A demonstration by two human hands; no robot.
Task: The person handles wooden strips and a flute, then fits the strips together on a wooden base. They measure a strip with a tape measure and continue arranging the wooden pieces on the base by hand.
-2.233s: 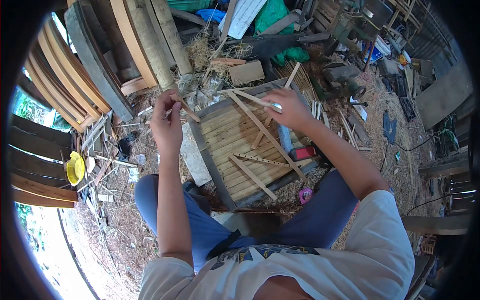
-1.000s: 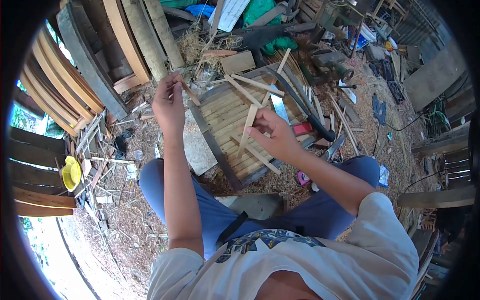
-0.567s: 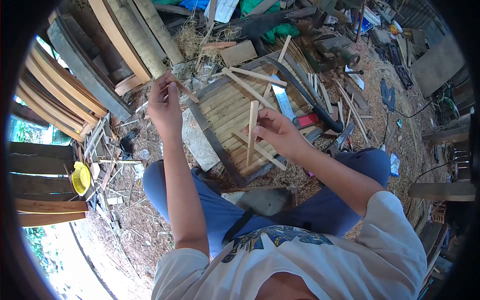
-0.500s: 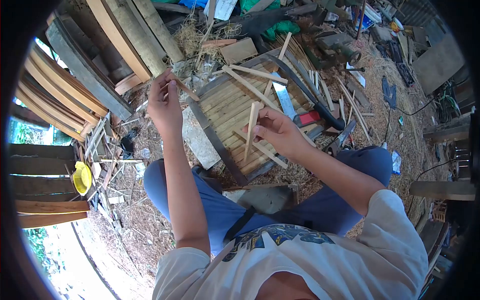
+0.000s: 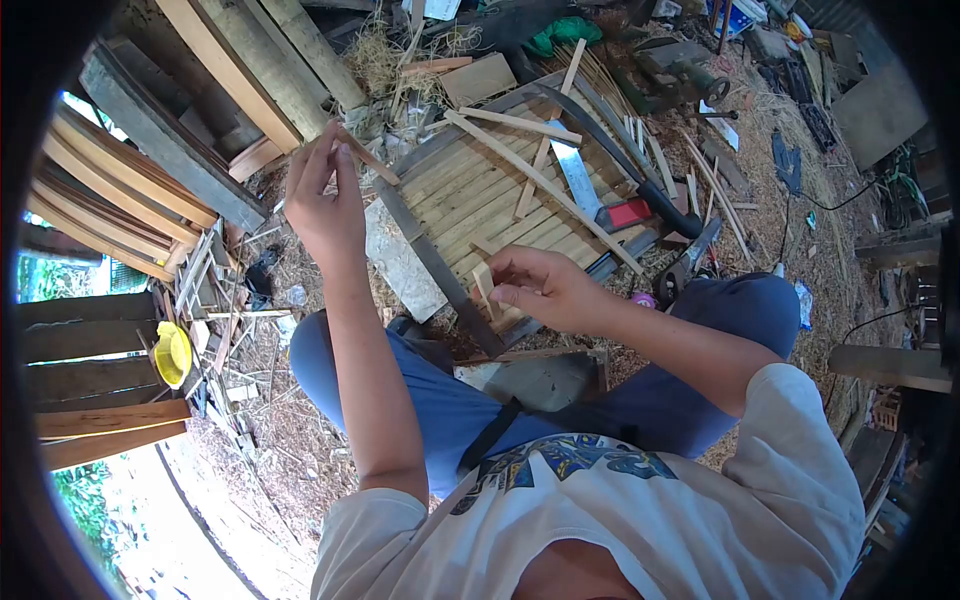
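Note:
Raised at the upper left, my left hand (image 5: 328,205) pinches a short wooden strip (image 5: 370,160) that slants down to the right. My right hand (image 5: 535,285) grips another small wooden strip (image 5: 484,283) over the near part of a slatted wooden panel (image 5: 440,215). Several loose strips lie across the panel, among them a long one (image 5: 550,190). A square with a metal blade (image 5: 575,178) and red handle (image 5: 628,213) rests there too. Beside it runs a dark curved tool (image 5: 620,155).
Curved wooden boards (image 5: 240,75) stand at the upper left. A yellow bowl (image 5: 173,354) is at the left among scrap sticks. A green plastic bag (image 5: 562,35) lies beyond the panel. My crossed legs (image 5: 700,310) are in front, with a board (image 5: 530,380) between them.
My right hand has moved down and slightly left with its strip. The fingers of my left hand have straightened somewhat, with the strip still there. The camera view has shifted slightly.

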